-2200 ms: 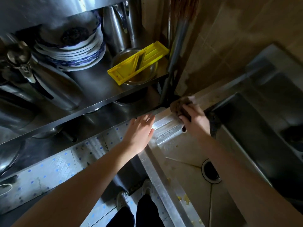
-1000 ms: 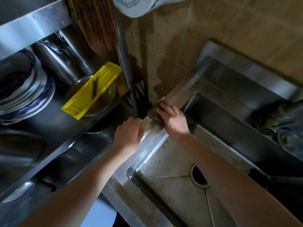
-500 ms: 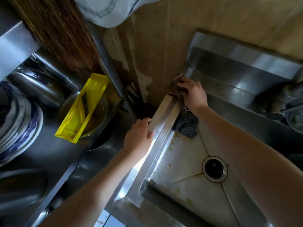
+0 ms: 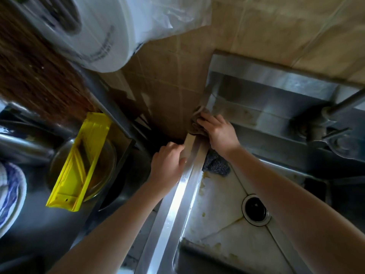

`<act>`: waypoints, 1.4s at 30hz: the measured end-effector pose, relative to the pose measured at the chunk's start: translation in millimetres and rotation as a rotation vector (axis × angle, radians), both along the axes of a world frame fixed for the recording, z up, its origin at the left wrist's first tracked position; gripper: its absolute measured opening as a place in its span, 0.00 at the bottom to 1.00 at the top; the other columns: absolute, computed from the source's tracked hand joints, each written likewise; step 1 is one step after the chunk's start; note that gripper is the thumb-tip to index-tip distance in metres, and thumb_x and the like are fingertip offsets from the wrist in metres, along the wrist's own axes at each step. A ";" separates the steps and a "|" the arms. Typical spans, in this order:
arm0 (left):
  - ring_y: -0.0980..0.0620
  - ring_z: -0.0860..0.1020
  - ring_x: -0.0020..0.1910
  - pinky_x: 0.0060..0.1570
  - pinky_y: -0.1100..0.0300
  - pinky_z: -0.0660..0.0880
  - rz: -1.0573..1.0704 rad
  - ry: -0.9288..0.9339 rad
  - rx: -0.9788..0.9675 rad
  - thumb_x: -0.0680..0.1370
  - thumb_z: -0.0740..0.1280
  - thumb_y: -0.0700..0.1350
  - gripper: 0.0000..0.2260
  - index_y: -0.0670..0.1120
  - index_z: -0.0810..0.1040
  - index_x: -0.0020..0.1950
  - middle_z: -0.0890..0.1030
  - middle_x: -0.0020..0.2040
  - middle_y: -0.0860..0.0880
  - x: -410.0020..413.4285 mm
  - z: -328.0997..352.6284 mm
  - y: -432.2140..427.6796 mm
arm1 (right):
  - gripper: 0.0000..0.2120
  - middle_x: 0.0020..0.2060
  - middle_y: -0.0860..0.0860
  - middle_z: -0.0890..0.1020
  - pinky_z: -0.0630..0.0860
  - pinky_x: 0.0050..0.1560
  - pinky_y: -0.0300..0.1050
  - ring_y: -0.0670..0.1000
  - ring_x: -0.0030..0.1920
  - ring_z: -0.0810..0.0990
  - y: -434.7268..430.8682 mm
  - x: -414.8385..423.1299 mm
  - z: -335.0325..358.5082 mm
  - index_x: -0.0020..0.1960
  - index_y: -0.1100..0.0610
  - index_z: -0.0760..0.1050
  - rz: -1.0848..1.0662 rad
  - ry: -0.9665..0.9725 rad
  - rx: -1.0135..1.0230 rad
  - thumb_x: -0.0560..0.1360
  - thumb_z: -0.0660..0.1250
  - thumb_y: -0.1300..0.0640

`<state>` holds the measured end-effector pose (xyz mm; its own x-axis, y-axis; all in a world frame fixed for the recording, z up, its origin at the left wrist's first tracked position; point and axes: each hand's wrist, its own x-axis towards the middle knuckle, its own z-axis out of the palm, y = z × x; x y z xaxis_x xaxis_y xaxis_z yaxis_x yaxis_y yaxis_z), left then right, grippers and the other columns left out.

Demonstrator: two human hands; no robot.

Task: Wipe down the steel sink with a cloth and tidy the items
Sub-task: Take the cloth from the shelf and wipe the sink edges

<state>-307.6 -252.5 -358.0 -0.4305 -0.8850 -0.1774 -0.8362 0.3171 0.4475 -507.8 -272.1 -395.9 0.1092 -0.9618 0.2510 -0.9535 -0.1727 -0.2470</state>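
Two bare hands work at the far left corner of a steel sink [image 4: 177,194]. Right hand [image 4: 219,133]: fingers bent over a bunched brown cloth [image 4: 195,127], clamping it down on the corner of the rim, where the rim meets the tiled wall [image 4: 167,86] and the sink's raised steel back panel. Left hand [image 4: 167,167]: set on the left rim nearer the viewer, fingers curled over the outer edge and thumb lying along the flat top, so that it grips the rim. The two hands are near each other but apart.

Basin: a dark scouring pad [image 4: 216,165] lies in the far left corner, just below the right wrist. The round drain [image 4: 255,209] sits in the basin floor, which carries yellowish stains along its left side. A tap fitting [image 4: 325,123] stands on the back ledge at right.

Left of the sink, a steel shelf [image 4: 49,224] bears a yellow slicer [image 4: 79,165] lying across a round bowl [image 4: 106,169], and blue-patterned plates [image 4: 9,194] at the frame's edge. Above them hang brown broom bristles [image 4: 39,80] and a white plastic bag [image 4: 110,26].
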 end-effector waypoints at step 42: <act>0.45 0.67 0.69 0.68 0.50 0.61 -0.480 -0.173 -0.162 0.80 0.59 0.45 0.19 0.43 0.68 0.70 0.66 0.73 0.45 -51.2 -9.0 -52.0 | 0.17 0.60 0.58 0.76 0.68 0.56 0.51 0.61 0.60 0.70 22.4 -81.6 18.4 0.62 0.57 0.73 -0.747 0.065 0.292 0.74 0.59 0.65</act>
